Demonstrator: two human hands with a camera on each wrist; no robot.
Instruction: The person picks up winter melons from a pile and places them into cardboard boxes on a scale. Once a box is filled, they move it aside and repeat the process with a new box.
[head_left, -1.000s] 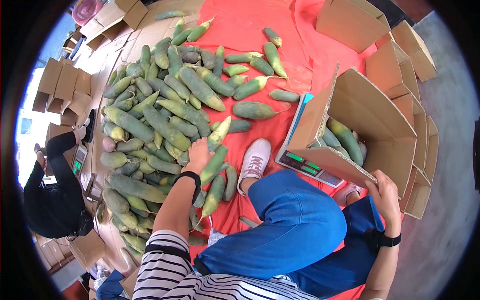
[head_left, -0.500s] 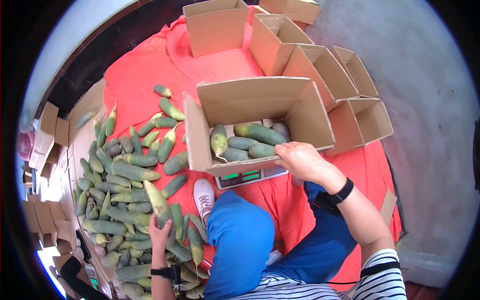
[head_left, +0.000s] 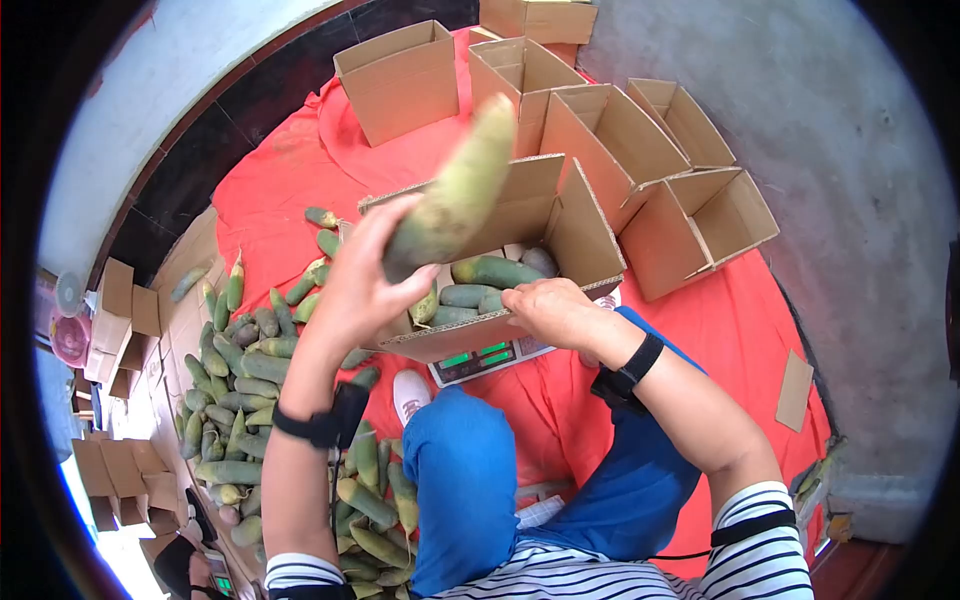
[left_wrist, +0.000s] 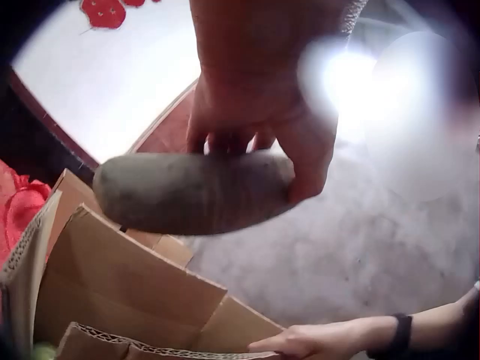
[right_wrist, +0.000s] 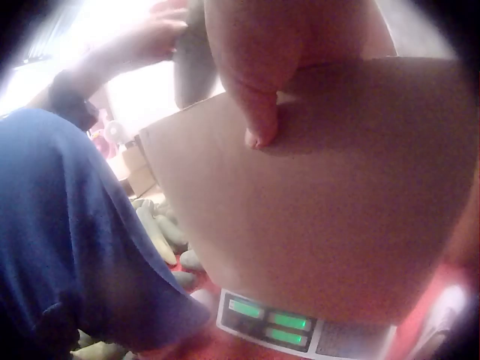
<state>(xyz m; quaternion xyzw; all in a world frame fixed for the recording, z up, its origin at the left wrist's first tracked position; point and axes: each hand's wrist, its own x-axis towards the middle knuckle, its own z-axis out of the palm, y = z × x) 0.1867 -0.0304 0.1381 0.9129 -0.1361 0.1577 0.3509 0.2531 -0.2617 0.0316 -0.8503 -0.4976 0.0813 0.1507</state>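
My left hand (head_left: 362,285) grips a large green radish (head_left: 460,190), raised over the left side of an open cardboard box (head_left: 440,345). In the left wrist view the radish (left_wrist: 191,193) lies across beneath the curled fingers and thumb. With my right hand (head_left: 562,312) I hold the box's near top edge; the right wrist view has the thumb (right_wrist: 261,127) against the outer wall. Several green radishes (head_left: 497,271) lie on the box's bottom. Under the box, a scale (head_left: 490,360) shows green displays.
A heap of green radishes (head_left: 240,400) spreads to the left on the floor. Empty cardboard boxes (head_left: 610,140) stand behind and to the right on the red cloth (head_left: 700,320). My bent knee (head_left: 460,440) is close in front of the scale.
My left hand has picked a radish from the heap and carried it up and right over the box. The head view has turned toward the box; my right hand stays on its edge.
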